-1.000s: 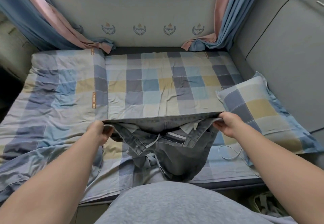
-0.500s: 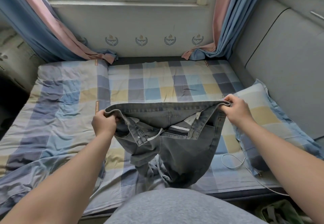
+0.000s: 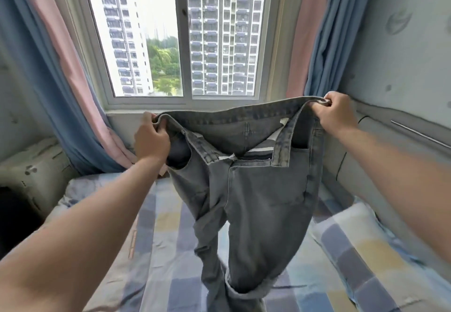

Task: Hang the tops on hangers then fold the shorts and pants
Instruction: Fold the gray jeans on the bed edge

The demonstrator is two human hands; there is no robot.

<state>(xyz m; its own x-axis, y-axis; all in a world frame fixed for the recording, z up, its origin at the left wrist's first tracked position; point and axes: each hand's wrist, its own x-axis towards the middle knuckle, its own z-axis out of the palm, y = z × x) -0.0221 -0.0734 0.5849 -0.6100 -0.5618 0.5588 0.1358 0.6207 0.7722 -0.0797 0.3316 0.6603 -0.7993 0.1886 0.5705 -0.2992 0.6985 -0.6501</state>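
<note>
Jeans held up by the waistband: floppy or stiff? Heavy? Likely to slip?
Likely floppy: the jeans hang limp, legs creased and twisted above the bed. Probably heavyish for cloth: the denim looks thick, with bulky seams. Slipping seems unlikely: left hand and right hand both curl round the ends of the waistband.

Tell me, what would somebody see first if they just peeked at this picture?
The grey jeans jump out first, held up by the waistband in the middle, with the left hand gripping one end and the right hand the other, legs dangling over the checked bed. Behind them, the big window shows tall apartment towers, with pink-and-blue curtains on each side.
</note>
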